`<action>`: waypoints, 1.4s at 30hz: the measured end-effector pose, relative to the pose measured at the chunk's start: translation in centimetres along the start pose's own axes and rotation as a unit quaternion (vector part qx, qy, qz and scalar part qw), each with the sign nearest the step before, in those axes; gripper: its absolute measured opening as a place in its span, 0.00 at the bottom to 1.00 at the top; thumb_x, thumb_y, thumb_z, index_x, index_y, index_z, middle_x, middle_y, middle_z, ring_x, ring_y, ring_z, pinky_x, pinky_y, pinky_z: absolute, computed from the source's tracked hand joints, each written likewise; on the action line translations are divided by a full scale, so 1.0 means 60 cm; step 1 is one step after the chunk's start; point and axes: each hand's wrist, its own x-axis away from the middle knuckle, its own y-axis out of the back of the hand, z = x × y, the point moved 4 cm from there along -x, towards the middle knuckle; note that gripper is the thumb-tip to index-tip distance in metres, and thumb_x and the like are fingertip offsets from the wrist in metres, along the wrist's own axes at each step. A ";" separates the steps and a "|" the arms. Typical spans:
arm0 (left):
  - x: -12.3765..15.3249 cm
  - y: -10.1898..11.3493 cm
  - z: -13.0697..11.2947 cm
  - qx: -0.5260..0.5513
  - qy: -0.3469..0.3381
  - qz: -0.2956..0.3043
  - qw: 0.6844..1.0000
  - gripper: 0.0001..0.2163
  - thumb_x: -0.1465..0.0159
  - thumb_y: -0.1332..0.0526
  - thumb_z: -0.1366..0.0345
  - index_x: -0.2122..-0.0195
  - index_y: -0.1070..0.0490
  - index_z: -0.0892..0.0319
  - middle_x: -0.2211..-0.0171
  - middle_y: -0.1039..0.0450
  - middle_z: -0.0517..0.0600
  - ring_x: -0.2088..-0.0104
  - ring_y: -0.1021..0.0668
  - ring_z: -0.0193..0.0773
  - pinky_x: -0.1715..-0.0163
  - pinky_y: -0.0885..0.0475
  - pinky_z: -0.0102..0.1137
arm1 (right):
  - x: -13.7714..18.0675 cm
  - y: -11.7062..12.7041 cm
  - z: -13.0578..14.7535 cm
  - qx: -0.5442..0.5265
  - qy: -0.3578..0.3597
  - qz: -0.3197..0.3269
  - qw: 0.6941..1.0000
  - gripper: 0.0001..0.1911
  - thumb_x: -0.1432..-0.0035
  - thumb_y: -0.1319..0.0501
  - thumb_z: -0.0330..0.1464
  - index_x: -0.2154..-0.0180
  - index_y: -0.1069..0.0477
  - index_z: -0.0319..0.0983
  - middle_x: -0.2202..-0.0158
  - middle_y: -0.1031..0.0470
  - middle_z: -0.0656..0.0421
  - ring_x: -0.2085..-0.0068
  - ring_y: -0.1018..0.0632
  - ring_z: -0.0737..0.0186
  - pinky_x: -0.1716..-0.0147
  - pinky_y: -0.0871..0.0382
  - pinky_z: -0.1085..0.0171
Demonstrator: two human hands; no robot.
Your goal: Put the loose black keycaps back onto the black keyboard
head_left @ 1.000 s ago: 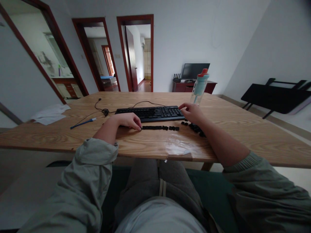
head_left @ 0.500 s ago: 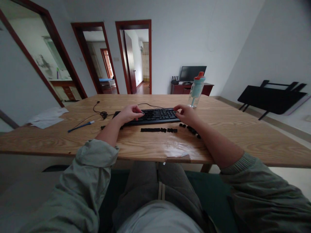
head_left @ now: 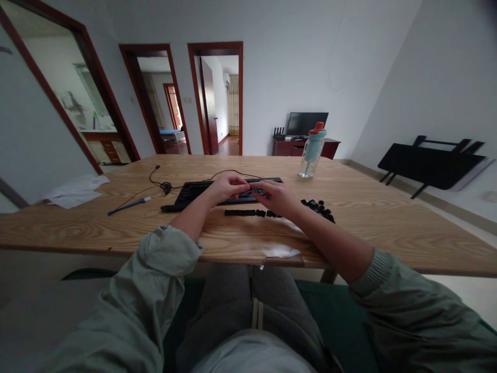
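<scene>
A black keyboard (head_left: pixel 190 192) lies on the wooden table, partly covered by my hands. Over its right half, my left hand (head_left: pixel 228 187) and my right hand (head_left: pixel 276 196) meet at the fingertips. Both are closed in a pinch; anything between the fingers is too small and hidden to name. In front of the keyboard runs a row of black keycaps (head_left: pixel 239 213), its right end behind my right wrist. A loose heap of black keycaps (head_left: pixel 319 209) lies to the right of my right forearm.
A clear bottle with a red lid (head_left: pixel 311 153) stands behind the keycap heap. To the left are a coiled black cable (head_left: pixel 166 186), a thin blue stick with a white tip (head_left: pixel 129 206) and crumpled white paper (head_left: pixel 77 190). Clear tape (head_left: pixel 281 252) sits at the table's front edge (head_left: pixel 229 257).
My right hand has moved left from the keyboard's right end, and my left hand slightly right, so their fingertips now meet. The keycap heap shows more fully. The view has tilted slightly upward.
</scene>
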 end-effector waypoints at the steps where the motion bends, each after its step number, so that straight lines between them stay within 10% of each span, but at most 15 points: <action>1: 0.000 -0.003 -0.001 0.004 -0.002 0.007 1.000 0.17 0.47 0.30 0.51 0.66 0.22 0.62 0.78 0.28 0.47 0.79 0.30 0.29 0.80 0.37 0.26 | 0.000 0.000 0.003 -0.004 0.002 0.002 1.000 0.15 0.34 0.41 0.37 0.49 0.24 0.44 0.58 0.20 0.55 0.63 0.21 0.60 0.61 0.30 0.63; 15: 0.003 -0.017 -0.010 0.045 -0.015 0.007 0.999 0.18 0.50 0.28 0.55 0.63 0.21 0.64 0.74 0.24 0.49 0.76 0.29 0.31 0.75 0.34 0.28 | -0.004 -0.001 0.001 -0.054 0.021 -0.058 0.997 0.10 0.37 0.39 0.33 0.57 0.22 0.41 0.54 0.20 0.54 0.63 0.21 0.62 0.61 0.28 0.64; 29: 0.006 0.103 0.028 -0.046 0.009 -0.198 0.979 0.18 0.35 0.41 0.66 0.44 0.32 0.63 0.63 0.22 0.53 0.78 0.29 0.26 0.77 0.34 0.23 | -0.067 -0.047 -0.248 0.081 -0.266 0.178 0.944 0.12 0.41 0.37 0.29 0.56 0.20 0.37 0.61 0.17 0.54 0.62 0.20 0.60 0.62 0.30 0.67; 42: 0.006 0.105 0.045 -0.100 -0.015 -0.151 0.983 0.17 0.35 0.40 0.65 0.45 0.30 0.61 0.69 0.25 0.50 0.76 0.28 0.30 0.75 0.31 0.26 | -0.050 -0.057 -0.264 0.061 -0.279 0.243 0.927 0.12 0.38 0.38 0.30 0.55 0.20 0.36 0.58 0.17 0.54 0.61 0.19 0.63 0.61 0.29 0.69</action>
